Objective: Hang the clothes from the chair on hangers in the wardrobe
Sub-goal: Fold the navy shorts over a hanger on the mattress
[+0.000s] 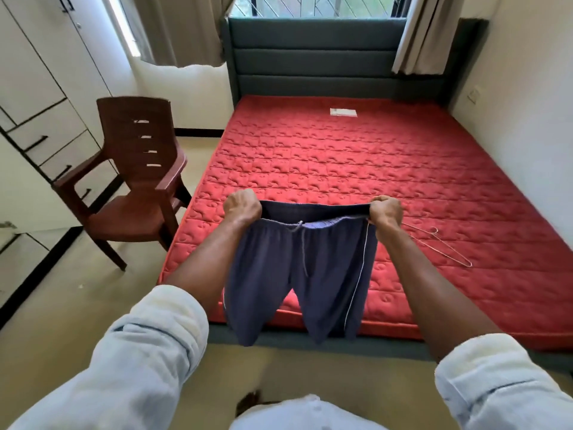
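- My left hand (242,207) and right hand (386,211) each gripped an end of the blue shorts' (305,268) waistband, stretching it level above the mattress (356,159).
- The wire hanger (440,245) lay just right of my right hand, nearer that side.

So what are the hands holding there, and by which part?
A pair of dark blue fabric shorts, held up by the waistband: left hand grips one end, right hand the other.

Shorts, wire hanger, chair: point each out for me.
shorts (273,268), head view, on the left leg's fabric below the waistband.
wire hanger (440,245), head view, on its wire lying on the mattress.
chair (124,215), head view, on the bare seat.
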